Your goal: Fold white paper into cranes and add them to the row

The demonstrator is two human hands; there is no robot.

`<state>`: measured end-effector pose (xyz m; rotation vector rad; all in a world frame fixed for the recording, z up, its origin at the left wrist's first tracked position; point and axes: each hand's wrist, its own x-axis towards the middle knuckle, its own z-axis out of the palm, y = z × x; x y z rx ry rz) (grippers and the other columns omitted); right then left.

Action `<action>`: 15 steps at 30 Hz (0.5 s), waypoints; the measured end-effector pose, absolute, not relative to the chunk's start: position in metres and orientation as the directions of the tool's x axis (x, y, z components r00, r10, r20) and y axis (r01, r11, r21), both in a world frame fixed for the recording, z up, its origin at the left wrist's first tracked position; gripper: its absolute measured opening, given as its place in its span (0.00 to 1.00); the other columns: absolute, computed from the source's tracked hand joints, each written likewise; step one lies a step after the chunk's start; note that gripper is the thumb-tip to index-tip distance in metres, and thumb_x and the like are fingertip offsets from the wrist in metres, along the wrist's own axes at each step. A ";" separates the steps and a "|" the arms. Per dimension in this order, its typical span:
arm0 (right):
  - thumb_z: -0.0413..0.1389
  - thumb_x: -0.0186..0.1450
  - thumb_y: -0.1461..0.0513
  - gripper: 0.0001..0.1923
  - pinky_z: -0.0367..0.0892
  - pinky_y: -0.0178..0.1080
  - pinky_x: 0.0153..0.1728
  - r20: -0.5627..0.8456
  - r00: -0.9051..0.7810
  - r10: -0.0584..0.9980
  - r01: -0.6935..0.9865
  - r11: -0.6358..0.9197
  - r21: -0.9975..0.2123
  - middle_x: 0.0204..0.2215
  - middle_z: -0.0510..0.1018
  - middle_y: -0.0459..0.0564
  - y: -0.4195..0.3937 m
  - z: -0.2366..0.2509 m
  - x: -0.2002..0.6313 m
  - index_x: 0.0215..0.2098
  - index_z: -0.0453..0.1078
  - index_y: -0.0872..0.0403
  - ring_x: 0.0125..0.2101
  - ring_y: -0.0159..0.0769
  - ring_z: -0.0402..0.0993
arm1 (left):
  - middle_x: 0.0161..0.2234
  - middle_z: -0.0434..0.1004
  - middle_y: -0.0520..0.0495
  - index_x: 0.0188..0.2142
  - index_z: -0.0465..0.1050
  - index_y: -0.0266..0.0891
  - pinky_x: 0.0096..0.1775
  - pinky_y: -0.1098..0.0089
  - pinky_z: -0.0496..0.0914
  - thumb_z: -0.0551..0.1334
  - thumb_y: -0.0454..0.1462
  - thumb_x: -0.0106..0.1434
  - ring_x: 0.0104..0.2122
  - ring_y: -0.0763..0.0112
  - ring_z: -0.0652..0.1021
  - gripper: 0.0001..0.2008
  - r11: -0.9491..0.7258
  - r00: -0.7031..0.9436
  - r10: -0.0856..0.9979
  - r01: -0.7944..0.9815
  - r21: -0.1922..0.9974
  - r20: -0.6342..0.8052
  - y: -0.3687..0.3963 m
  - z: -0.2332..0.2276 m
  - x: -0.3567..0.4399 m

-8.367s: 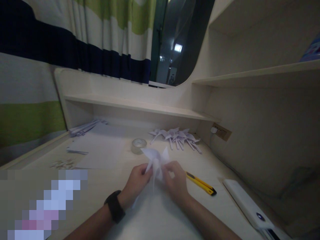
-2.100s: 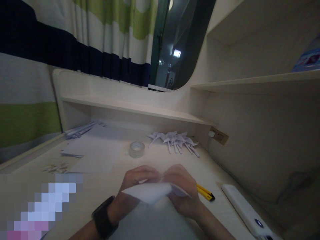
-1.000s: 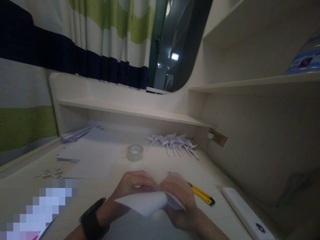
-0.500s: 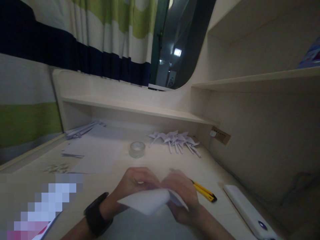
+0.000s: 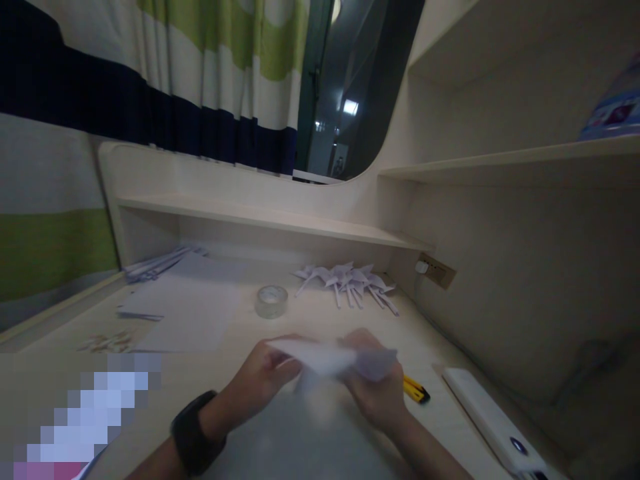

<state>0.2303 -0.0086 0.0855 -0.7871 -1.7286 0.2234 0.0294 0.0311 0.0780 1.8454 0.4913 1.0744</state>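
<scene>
Between my hands, above the desk, is a folded sheet of white paper [image 5: 327, 359], smeared by motion. My left hand [image 5: 265, 377], with a black band on its wrist, is closed on the paper's left part. My right hand [image 5: 375, 390] grips the right part, its fingers partly hidden behind the paper. Just right of that hand lies a yellow and black utility knife [image 5: 416, 389], its front end covered by the hand. A roll of clear tape [image 5: 271, 302] rests beyond my hands. Several white paper pinwheels [image 5: 345, 277] lie in a heap at the back.
White paper sheets [image 5: 193, 300] and a stack of strips [image 5: 163, 262] lie at the back left, with small pale pieces [image 5: 107, 341] in front. A long white device [image 5: 487, 420] lies on the right. A cable runs from the wall socket [image 5: 437, 272]. Shelves [image 5: 280, 219] overhang the desk.
Both hands have tipped the paper up and away, so it now covers more of the fingers. My right hand has shifted right, over more of the utility knife. The view has moved slightly.
</scene>
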 end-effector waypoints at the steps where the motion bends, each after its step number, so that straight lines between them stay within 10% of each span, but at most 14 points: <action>1: 0.61 0.55 0.62 0.05 0.67 0.37 0.26 0.718 -0.051 0.695 0.360 0.683 -0.636 0.25 0.76 0.47 -0.008 0.088 0.230 0.31 0.71 0.53 0.25 0.36 0.72 | 0.33 0.80 0.45 0.36 0.79 0.39 0.35 0.70 0.70 0.61 0.41 0.61 0.32 0.64 0.77 0.11 -0.458 0.530 0.735 -0.073 0.886 0.423 0.032 0.077 0.030; 6: 0.67 0.46 0.61 0.19 0.66 0.34 0.25 0.436 0.029 0.900 0.238 0.417 -0.877 0.26 0.75 0.44 0.006 0.109 0.228 0.35 0.70 0.53 0.26 0.35 0.72 | 0.36 0.80 0.46 0.40 0.78 0.40 0.37 0.70 0.70 0.62 0.42 0.60 0.34 0.65 0.76 0.12 -0.306 0.476 0.813 -0.140 0.942 0.335 0.035 0.073 0.037; 15: 0.68 0.46 0.59 0.38 0.67 0.40 0.38 0.539 -0.126 0.833 0.140 0.552 -0.822 0.41 0.74 0.50 0.052 0.104 0.215 0.52 0.59 0.50 0.39 0.40 0.72 | 0.38 0.79 0.40 0.39 0.77 0.34 0.39 0.65 0.72 0.66 0.42 0.55 0.35 0.60 0.78 0.16 -0.162 0.385 0.886 -0.268 0.950 0.259 0.041 0.076 0.032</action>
